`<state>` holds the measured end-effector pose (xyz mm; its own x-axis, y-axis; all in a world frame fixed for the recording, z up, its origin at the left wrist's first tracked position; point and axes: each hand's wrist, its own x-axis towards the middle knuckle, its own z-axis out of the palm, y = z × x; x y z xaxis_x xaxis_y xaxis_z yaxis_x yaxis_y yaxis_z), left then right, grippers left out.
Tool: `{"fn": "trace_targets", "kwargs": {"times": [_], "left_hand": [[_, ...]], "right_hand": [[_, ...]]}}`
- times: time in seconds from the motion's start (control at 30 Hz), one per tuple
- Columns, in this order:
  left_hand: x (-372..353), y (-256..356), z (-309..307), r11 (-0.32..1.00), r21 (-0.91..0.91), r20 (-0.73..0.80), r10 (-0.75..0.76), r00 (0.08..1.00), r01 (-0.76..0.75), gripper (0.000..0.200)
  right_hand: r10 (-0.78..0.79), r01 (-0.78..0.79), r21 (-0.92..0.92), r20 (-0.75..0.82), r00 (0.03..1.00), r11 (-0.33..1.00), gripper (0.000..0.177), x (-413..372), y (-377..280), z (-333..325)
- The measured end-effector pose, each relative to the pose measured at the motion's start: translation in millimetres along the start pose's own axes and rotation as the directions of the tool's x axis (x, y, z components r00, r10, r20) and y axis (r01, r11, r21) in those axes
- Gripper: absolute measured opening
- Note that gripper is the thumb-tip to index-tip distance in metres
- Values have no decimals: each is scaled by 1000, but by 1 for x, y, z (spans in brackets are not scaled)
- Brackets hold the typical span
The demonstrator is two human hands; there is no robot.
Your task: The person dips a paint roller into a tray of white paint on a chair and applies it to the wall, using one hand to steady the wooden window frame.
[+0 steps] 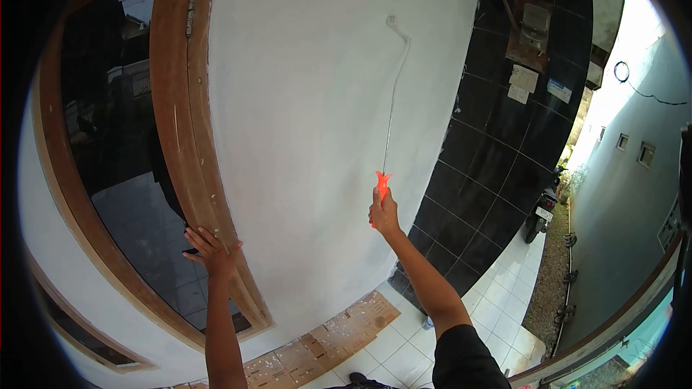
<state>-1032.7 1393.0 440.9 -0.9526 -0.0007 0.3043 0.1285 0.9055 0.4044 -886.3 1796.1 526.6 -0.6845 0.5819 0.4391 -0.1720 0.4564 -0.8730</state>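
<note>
My right hand point(386, 215) is wrapped round the orange handle of a paint roller point(383, 181). Its long thin metal rod runs upward to the roller end, which lies against the upper part of a white wall point(303, 122). The white roller sleeve blends into the wall and barely stands out there. Over on the left, my left hand point(210, 252) lies with fingers spread on the brown wooden frame point(198, 166) of a dark glass pane point(115, 115). Nothing is held in that hand.
Paint-spotted cardboard point(324, 342) covers the floor along the wall's foot. Black tiles point(483, 151) border the wall on the right, with an electric meter point(535, 25) and paper notes point(522, 81) on them. A parked motorcycle point(540, 212) stands farther off, beside white floor tiles point(497, 317).
</note>
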Motion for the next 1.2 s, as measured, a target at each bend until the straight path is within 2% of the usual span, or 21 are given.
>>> {"fn": "trace_targets", "kwargs": {"times": [0.07,0.13,0.17,0.23,0.3,0.4,0.5,0.6,0.67,0.7,0.73,0.77,0.87,0.97,1.0,1.1,1.2], "left_hand": [[4,-2,7,1000,6,-17,-6,1000,6,130],[6,-9,19,998,49,-167,56,984,-49,130],[6,-10,21,998,55,-168,51,984,-42,130],[4,-6,13,1000,26,-99,16,995,-13,129],[4,-6,14,999,39,-106,9,994,-5,129],[7,-7,18,998,66,-116,-3,993,10,129],[7,-6,15,995,89,-105,-27,994,37,129],[8,-10,20,994,98,-127,-31,991,43,129],[11,-13,25,994,99,-167,-22,986,39,128],[12,-14,25,994,98,-158,-33,987,49,129],[13,-14,26,993,97,-151,-44,988,59,129],[15,-14,26,993,95,-159,-51,986,67,129],[12,-12,19,989,114,-129,-74,989,89,128],[1,-4,9,993,76,-93,-83,992,90,124],[-1,-3,11,999,0,-143,-47,989,47,124],[-17,10,4,991,-129,-226,-7,974,-23,122],[-24,9,3,978,-193,-299,17,954,-78,118]], "right_hand": [[-19,20,-26,50,999,999,42,-37,41,11],[-14,19,-78,60,998,997,44,-47,75,7],[-9,15,-113,58,998,993,45,-45,86,0],[-107,107,-191,14,994,976,47,-15,89,-15],[-94,92,-220,3,996,971,47,27,65,-31],[-163,154,-255,-16,986,955,48,86,9,-48],[-182,178,-229,6,983,957,47,105,-37,-54],[-237,237,-207,26,971,949,43,95,-4,-44],[-201,210,-193,63,977,959,42,69,49,-29],[-130,148,-153,122,984,977,42,38,50,-28],[-167,187,-184,117,979,965,40,16,64,-23],[-130,158,-179,157,979,971,38,3,87,-17],[-128,153,-182,145,981,971,41,3,72,-19],[-123,146,-170,140,983,975,40,49,14,-32],[-205,221,-159,108,973,962,39,64,-2,-35],[-234,253,-134,146,961,958,35,78,-36,-35],[-176,200,-104,204,963,974,33,45,-13,-15]]}}
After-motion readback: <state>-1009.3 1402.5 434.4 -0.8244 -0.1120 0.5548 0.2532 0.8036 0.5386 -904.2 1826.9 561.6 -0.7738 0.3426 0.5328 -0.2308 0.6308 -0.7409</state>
